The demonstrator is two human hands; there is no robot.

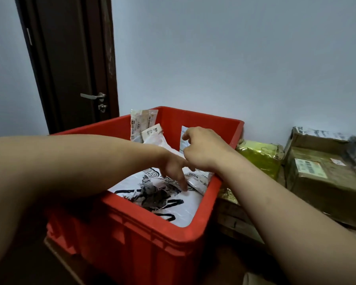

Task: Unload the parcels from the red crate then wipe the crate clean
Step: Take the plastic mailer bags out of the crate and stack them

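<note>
Pale blue wall (234, 58); dark brown door (70, 58), lever handle (92, 96).

red crate (152, 239): moulded plastic, smooth, slight sheen | printed parcel (185, 210): glossy plastic film, creased | gold parcel (259, 155): shiny crinkled wrap | cardboard box (325, 186): matt brown | door (70, 58): dark wood | handle (90, 96): brushed metal

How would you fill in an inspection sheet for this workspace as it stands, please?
Surface: dim under the crate; cannot tell what it stands on.
Job's things: red crate still loaded: large printed white bag, small labelled parcel, upright parcels at its far wall.
Clutter: gold parcel and cardboard boxes to the crate's right.
Hands: left hand fingers straight, touching the white bag; right hand curled above the parcels, grip unclear.
Cables: nothing seen.
Surroundings: pale wall; dark door with a metal handle.
</note>
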